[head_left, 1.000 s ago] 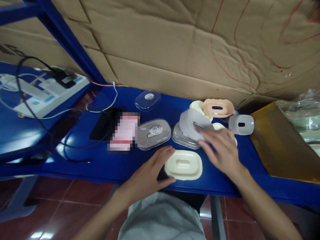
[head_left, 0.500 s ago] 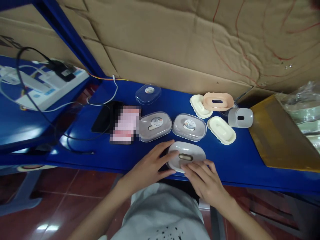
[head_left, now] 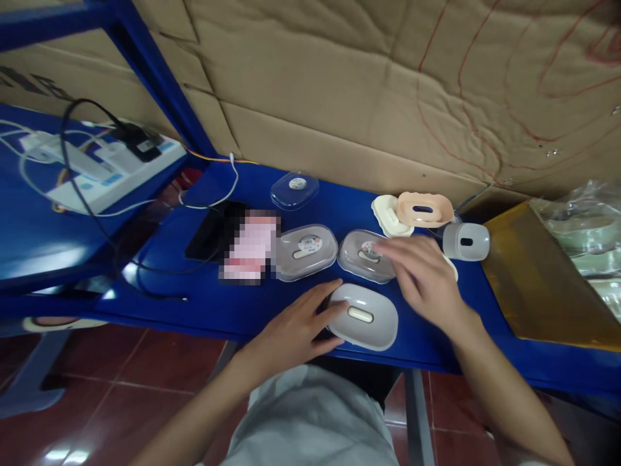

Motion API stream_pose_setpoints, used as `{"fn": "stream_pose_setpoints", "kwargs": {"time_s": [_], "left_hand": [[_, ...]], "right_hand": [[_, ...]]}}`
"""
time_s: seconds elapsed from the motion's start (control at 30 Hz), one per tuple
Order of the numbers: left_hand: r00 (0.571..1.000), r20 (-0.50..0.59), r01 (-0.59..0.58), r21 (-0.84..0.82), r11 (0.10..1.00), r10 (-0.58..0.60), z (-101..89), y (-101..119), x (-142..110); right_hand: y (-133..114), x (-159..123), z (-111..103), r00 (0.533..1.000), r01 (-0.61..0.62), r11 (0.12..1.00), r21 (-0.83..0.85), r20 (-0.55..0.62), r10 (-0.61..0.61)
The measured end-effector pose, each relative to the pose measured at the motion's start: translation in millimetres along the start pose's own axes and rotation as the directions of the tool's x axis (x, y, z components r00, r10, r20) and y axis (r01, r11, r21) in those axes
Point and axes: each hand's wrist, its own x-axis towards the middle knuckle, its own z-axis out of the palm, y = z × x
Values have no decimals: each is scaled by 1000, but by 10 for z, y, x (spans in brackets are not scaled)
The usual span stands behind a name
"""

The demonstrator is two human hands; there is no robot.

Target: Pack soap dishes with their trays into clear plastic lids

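The front grey dish [head_left: 365, 332] lies crosswise on the counter [head_left: 233, 310], nearer the left hand [head_left: 301, 320], which holds its left end, fingers spread; the right hand [head_left: 431, 281] is over one of two lidded dishes [head_left: 310, 259] just beyond, its grip unclear. Farther back: two cream trays [head_left: 388, 223], one peach dish [head_left: 442, 213], one loose lid [head_left: 286, 194], another grey dish [head_left: 480, 241].

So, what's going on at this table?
Someone's left hand touches a gray dish on the blue table, with a cream piece showing through its middle. The right hand is at a clear-covered dish just beyond; whether it touches is hard to tell. Another covered dish sits left of that one.
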Motion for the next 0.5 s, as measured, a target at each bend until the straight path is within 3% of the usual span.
{"fn": "stream_pose_setpoints", "kwargs": {"time_s": [0.1, 0.23, 0.33, 0.5], "left_hand": [[1000, 3, 7, -3, 1000, -7, -17, 12, 13], [999, 22, 24, -12, 1000, -24, -23, 18, 17], [999, 37, 28, 1, 1000, -28, -22, 26, 19], [998, 59, 17, 20, 1000, -18, -48, 33, 34]], "right_hand": [[407, 834, 350, 974, 41, 999, -18, 224, -36], [722, 1665, 1048, 856, 126, 985, -116, 515, -49], [798, 1878, 1283, 797, 162, 972, -169, 603, -28], [937, 1800, 1260, 836, 116, 985, -128, 549, -27]]}}
